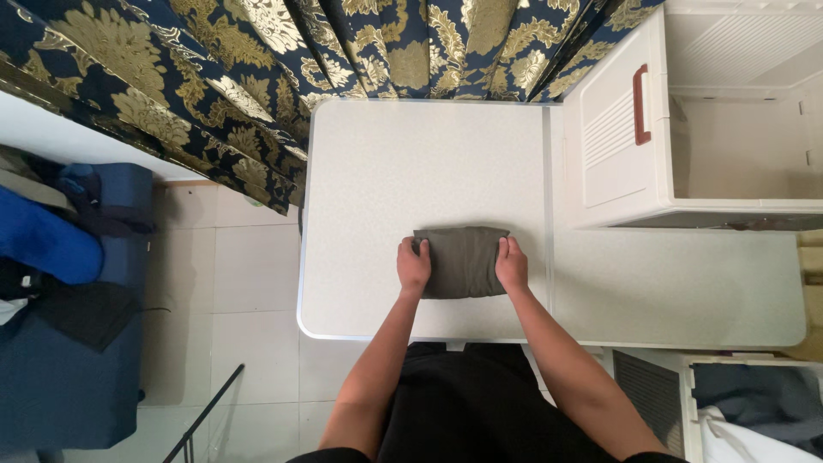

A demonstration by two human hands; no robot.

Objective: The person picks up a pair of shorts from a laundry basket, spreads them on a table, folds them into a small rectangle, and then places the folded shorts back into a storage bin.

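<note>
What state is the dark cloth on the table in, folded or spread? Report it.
Folded: the dark cloth is a compact rectangle between the left hand and right hand.

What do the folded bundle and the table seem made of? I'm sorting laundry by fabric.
The folded bundle looks like soft, matte olive-grey cloth, creased at its edges, perhaps cotton. The table seems to be speckled white plastic or laminate, smooth with rounded corners.

A white folding table (403,154) stands in front of a navy curtain (257,77) patterned with gold flowers, and a white plastic cabinet (617,146) with 1 red handle (639,103) sits open at the table's far right corner. To the left, over pale floor tiles (249,283), a blue sofa (60,386) holds dark and blue clothes. At the lower right, a white basket (694,411) contains grey and white fabric.
</note>
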